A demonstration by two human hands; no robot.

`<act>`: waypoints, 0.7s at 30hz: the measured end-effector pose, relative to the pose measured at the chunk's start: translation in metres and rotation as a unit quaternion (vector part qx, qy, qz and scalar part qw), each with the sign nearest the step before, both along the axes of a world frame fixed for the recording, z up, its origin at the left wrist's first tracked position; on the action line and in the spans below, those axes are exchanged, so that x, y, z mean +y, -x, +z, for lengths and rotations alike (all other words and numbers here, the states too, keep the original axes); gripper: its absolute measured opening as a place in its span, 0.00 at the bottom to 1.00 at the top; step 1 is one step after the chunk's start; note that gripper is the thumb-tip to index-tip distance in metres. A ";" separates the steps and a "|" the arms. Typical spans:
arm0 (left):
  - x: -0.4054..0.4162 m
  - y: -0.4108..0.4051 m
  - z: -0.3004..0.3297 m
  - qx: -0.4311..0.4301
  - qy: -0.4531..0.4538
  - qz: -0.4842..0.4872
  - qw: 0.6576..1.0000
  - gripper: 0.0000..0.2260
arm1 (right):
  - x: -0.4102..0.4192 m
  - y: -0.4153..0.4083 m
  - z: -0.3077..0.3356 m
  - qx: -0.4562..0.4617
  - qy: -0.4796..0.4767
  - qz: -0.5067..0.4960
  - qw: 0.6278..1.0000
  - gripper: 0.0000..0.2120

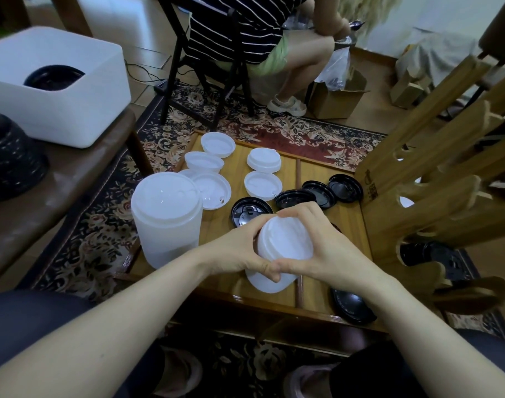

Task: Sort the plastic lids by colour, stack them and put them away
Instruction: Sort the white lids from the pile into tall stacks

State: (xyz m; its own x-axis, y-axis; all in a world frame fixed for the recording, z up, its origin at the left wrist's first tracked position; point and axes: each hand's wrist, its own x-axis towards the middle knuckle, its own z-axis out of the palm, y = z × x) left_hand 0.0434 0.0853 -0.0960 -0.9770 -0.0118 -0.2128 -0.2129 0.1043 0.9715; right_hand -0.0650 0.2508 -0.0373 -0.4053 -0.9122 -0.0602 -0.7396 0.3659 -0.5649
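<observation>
Both my hands wrap round a short stack of white lids (pixel 284 239) above the low wooden table (pixel 288 165). My left hand (pixel 236 248) grips its left side and my right hand (pixel 323 248) its right side, thumbs meeting in front. A taller stack of white lids (pixel 166 216) stands at the table's left edge. Several loose white lids (pixel 218 143) (pixel 263 185) lie at the back of the table. Black lids (pixel 346 187) (pixel 247 212) lie to the right and behind my hands, and one more black lid (pixel 351 307) rests at the front right.
A white bin (pixel 61 90) holding black lids sits on a brown bench at left, beside a black stack (pixel 10 156). A person sits on a black chair (pixel 205 70) behind the table. A wooden rack (pixel 435 182) stands at right, with cardboard boxes beyond.
</observation>
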 end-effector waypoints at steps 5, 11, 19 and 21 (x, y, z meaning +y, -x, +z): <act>-0.001 0.001 -0.003 0.008 -0.021 -0.006 1.000 0.41 | 0.012 0.014 0.007 -0.157 -0.017 0.028 0.987 0.33; 0.000 0.002 -0.002 0.017 -0.029 -0.010 0.999 0.41 | 0.024 0.022 -0.002 -0.214 -0.030 0.001 0.976 0.43; 0.001 0.000 0.007 -0.005 -0.062 -0.016 0.998 0.51 | 0.023 0.024 0.003 -0.294 -0.045 -0.040 0.954 0.33; 0.005 -0.002 0.009 -0.004 -0.075 0.008 0.997 0.44 | 0.025 0.024 0.004 -0.320 -0.055 -0.059 0.944 0.30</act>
